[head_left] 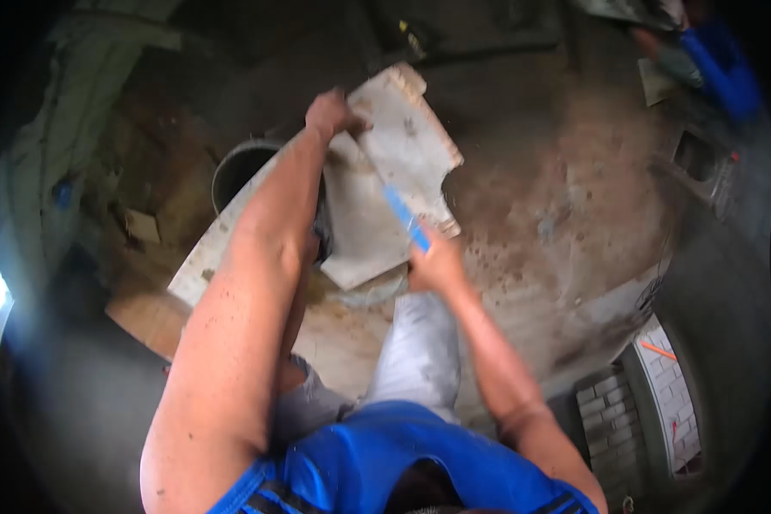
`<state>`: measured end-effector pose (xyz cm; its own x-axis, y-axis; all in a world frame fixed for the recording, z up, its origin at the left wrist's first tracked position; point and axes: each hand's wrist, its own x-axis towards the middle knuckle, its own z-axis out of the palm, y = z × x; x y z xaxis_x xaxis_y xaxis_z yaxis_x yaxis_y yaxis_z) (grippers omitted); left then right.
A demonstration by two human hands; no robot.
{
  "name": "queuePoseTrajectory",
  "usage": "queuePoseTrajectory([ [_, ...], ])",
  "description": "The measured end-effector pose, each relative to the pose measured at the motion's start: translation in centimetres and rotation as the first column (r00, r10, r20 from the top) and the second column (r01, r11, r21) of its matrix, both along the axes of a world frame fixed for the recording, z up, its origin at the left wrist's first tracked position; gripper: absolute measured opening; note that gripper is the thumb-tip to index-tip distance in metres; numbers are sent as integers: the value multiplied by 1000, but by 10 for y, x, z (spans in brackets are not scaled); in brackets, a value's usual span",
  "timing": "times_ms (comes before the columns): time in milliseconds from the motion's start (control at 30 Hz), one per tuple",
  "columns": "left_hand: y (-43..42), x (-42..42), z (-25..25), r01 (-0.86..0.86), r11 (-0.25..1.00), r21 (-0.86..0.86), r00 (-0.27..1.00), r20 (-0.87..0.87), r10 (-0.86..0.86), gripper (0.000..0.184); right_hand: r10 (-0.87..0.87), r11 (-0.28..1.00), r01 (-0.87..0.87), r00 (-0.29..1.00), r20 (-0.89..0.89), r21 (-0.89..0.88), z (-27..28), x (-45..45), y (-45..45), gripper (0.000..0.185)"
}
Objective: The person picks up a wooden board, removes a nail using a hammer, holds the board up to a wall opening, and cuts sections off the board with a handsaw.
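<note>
A pale, dirt-marked board (394, 128) with rough, broken edges and a curved notch on its right side lies in front of me. My left hand (330, 113) is at its far left edge, its fingers curled and pressing on the surface, partly blurred. Near the board's right side, my right hand (437, 257) is closed round a slim blue tool (403, 214). The tool slants up and left across the board; its tip is too blurred to make out. Another pale board (199, 264) runs beneath my left forearm, partly hidden by it.
A dark round bucket (218, 176) stands left of the board. Brown dirt covers the floor (557, 197). Stacked pale bricks or tiles (608, 411) are at lower right. A blue item (724, 68), perhaps another person's clothing, shows at upper right. A small pale scrap (141, 226) lies left.
</note>
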<state>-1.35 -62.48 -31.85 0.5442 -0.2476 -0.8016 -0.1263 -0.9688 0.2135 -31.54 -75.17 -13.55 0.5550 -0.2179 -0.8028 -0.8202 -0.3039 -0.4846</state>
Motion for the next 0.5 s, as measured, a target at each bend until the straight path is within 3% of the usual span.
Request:
queuePoseTrajectory([
  [67, 0, 1, -4, 44, 991, -126, 975, 222, -15, 88, -77, 996, 77, 997, 2, 45, 49, 13, -12, 50],
  [167, -6, 9, 3, 19, 998, -56, 999, 51, -16, 87, -120, 990, 130, 980, -159, 54, 156, -45, -56, 53],
  [200, -5, 9, 2, 21, 998, -63, 997, 74, -16, 84, -104, 992, 115, 980, -171, 55, 151, -44, -58, 53],
  [267, -5, 4, 8, 26, 996, -81, 996, 92, -18, 84, -66, 995, 63, 997, 42, 82, 130, -52, -52, 53],
  [333, -6, 1, 15, 48, 992, -120, 992, 126, -32, 84, -78, 997, 77, 996, 49, 23, 8, -26, -7, 54],
  [400, -1, 5, 4, 55, 990, -127, 980, 195, -29, 82, 24, 997, -29, 998, -64, -72, -46, -2, 14, 54],
  [433, 1, -4, -7, 44, 988, -150, 976, 217, -10, 80, 21, 997, -26, 997, -70, -73, -48, -3, 10, 54],
  [500, -14, 5, 12, -22, 998, -60, 1000, -17, 21, 76, -165, 982, 156, 983, 82, 111, 6, -12, -10, 56],
])
